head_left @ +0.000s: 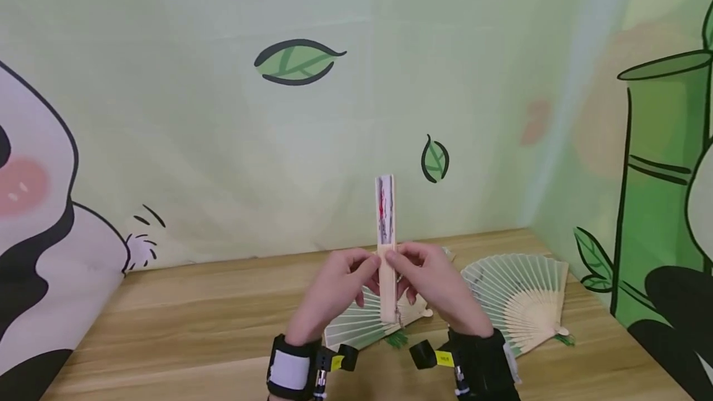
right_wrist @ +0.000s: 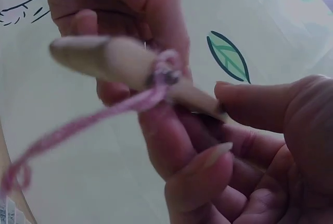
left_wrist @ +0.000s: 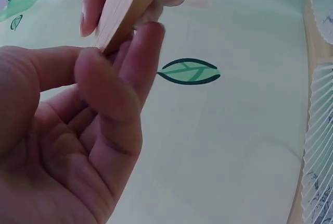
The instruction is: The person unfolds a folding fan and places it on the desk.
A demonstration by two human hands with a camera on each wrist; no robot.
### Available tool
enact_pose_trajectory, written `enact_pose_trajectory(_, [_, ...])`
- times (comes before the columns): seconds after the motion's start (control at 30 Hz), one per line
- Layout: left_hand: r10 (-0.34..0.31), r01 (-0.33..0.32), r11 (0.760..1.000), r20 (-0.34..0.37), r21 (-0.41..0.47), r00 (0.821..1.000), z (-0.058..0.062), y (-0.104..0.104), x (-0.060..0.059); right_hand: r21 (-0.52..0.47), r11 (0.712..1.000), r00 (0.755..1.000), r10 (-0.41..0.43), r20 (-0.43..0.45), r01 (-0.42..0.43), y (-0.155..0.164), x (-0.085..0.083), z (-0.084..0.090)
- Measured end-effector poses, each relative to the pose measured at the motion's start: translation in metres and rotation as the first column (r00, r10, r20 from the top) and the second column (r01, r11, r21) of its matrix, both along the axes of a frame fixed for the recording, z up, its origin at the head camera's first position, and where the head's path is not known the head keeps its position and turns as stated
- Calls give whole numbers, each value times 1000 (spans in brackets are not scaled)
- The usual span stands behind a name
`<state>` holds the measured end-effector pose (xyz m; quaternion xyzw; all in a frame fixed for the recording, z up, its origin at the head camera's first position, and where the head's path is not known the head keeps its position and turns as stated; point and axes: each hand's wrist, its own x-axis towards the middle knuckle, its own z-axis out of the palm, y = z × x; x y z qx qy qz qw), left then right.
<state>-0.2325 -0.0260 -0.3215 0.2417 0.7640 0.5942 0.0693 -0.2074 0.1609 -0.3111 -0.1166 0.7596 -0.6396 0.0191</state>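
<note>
A folded hand fan [head_left: 386,212] stands upright in front of me, its pale wooden guards closed around paper with red and dark marks. My left hand [head_left: 337,286] pinches its left side between thumb and fingers, and my right hand [head_left: 440,280] pinches the right side at the same height. In the left wrist view the fan's wooden end [left_wrist: 127,8] shows a metal rivet. A pink cord [right_wrist: 86,122] is looped at the fan's base in the right wrist view and trails off to the lower left.
Two spread green fans lie on the wooden table [head_left: 184,320]: one fan [head_left: 353,323] beneath my hands and partly hidden by them, another fan [head_left: 518,296] to the right. Each has a green tassel [head_left: 397,339]. Behind the table rises a printed backdrop [head_left: 223,159] with leaves.
</note>
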Motion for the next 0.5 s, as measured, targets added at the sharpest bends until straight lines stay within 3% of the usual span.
enact_pose_trajectory(0.5, [71, -71, 997, -59, 3, 996, 1, 2, 6, 70, 993, 996, -89, -21, 90, -3, 6, 5])
